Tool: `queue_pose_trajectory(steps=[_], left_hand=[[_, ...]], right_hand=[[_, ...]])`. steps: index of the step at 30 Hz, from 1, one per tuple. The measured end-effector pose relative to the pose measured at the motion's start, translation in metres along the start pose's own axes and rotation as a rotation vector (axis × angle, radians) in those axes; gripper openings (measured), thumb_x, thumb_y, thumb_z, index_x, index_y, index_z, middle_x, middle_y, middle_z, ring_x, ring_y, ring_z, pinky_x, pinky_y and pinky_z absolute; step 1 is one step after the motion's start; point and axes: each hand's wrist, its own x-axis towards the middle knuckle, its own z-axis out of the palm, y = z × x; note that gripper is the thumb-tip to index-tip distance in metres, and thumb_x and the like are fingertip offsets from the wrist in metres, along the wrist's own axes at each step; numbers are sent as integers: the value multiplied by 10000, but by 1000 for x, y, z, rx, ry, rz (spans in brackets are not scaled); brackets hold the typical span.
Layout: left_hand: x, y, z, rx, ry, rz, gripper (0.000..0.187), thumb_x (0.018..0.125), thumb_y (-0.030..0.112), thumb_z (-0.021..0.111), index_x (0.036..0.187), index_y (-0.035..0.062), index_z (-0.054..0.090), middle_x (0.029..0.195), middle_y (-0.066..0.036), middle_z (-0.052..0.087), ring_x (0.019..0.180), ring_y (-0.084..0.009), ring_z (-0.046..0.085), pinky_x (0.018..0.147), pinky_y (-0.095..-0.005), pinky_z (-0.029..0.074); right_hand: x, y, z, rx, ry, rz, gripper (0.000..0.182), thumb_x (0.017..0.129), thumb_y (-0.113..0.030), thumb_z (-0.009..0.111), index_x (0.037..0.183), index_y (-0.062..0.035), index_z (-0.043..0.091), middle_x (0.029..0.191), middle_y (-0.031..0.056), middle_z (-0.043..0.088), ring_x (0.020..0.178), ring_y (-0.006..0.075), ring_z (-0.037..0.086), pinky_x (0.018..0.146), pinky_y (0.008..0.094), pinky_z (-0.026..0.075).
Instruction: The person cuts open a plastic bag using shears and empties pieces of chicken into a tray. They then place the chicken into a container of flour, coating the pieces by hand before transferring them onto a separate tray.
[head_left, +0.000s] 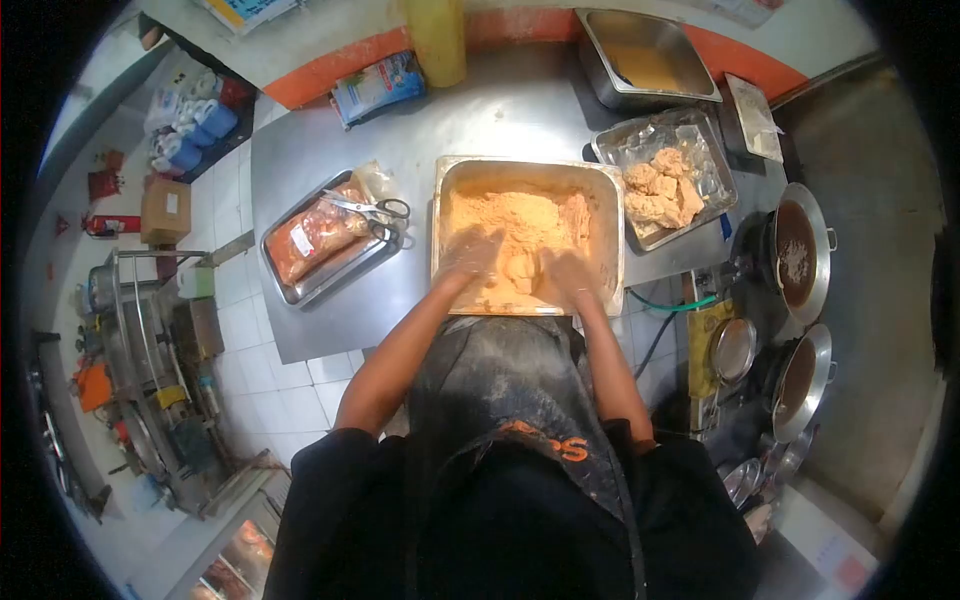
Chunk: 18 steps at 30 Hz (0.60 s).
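A deep steel pan (436,235) in front of me holds orange-tan breading flour (515,210), heaped toward its far side. My left hand (473,254) is low in the left half of the pan, its fingers stretched out over the flour and dusted with it. On the right side, my right hand (567,275) reaches into the same flour; its fingers are smeared by motion and partly covered. Between the two hands lies a coated lump (521,268). More coated pieces (577,222) rest along the pan's right wall.
At left, a tray (300,293) holds bagged marinated meat (315,240) and scissors (385,210). A tray at right (715,195) holds breaded pieces (665,190). Behind it stands a deep steel container (650,95). Two woks (806,245) (803,385) stand farther right.
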Motion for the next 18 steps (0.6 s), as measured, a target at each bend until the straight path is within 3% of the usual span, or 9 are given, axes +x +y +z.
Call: queue_pose_trajectory(steps=[1, 2, 5, 6, 9, 10, 12, 13, 18], left_hand=[[-19, 36, -22, -33, -90, -123, 639, 1047, 502, 352, 1482, 41, 434, 1517, -194, 423, 1400, -309, 404, 1162, -379, 296], [-27, 59, -34, -66, -178, -241, 731, 1028, 566, 341, 1493, 5, 401, 1600, -189, 320, 1479, -302, 311, 1198, -368, 245], [-35, 69, -30, -574, -168, -92, 768, 1024, 585, 347, 1490, -25, 390, 1597, -191, 328, 1477, -279, 318, 1185, -372, 258], [-40, 71, -37, -630, -132, -96, 771, 1026, 603, 333, 1508, 5, 386, 1582, -185, 361, 1468, -256, 332, 1182, -364, 258], [-15, 38, -25, -675, -176, -178, 683, 1045, 563, 334, 1502, 64, 429, 1568, -126, 406, 1441, -213, 373, 1166, -358, 289], [-1, 20, -16, -676, -177, -179, 683, 1045, 563, 334, 1502, 64, 429, 1568, -126, 406, 1441, -213, 373, 1166, -358, 289], [20, -7, -3, -68, -196, 16, 604, 1055, 521, 345, 1476, 107, 472, 1551, -80, 438, 1407, -183, 414, 1146, -366, 323], [19, -5, -1, -67, -197, 17, 604, 1055, 521, 345, 1476, 107, 472, 1551, -80, 438, 1407, -183, 414, 1146, -366, 323], [-20, 33, -12, -304, 23, 57, 582, 1063, 479, 339, 1427, 66, 527, 1462, -158, 519, 1385, -266, 451, 1163, -373, 308]], right_hand=[[-1, -5, 3, -196, -79, -126, 783, 998, -628, 354, 1172, 88, 620, 1137, 407, 593, 1046, 529, 608, 947, 560, 446], [12, -8, 16, 50, -119, 59, 824, 977, -679, 361, 1192, 76, 612, 1174, 402, 590, 1118, 495, 603, 990, 541, 434], [19, -3, 24, 420, 35, -194, 891, 962, -728, 334, 1176, 92, 608, 1209, 380, 599, 1172, 458, 595, 1023, 513, 420], [18, -6, 19, 584, -2, 103, 925, 953, -749, 327, 1171, 105, 604, 1201, 323, 643, 1122, 426, 633, 979, 488, 449], [7, 8, -17, 411, -10, 143, 832, 992, -672, 348, 1207, 87, 614, 1030, 191, 696, 966, 298, 640, 870, 455, 478], [11, 16, -20, 237, 31, 128, 832, 973, -678, 387, 1087, 106, 642, 1129, 332, 656, 1018, 463, 651, 905, 502, 470], [-11, 8, -27, -25, -8, -28, 790, 979, -637, 400, 1059, 106, 655, 1119, 337, 652, 1030, 471, 641, 914, 506, 465], [-19, 5, -29, -287, -47, -183, 749, 986, -597, 412, 1031, 106, 668, 1109, 342, 649, 1041, 479, 632, 923, 511, 460], [-1, -1, -15, 182, 39, 58, 599, 953, -489, 515, 1166, 53, 656, 1126, 303, 664, 1069, 445, 636, 959, 496, 458]])
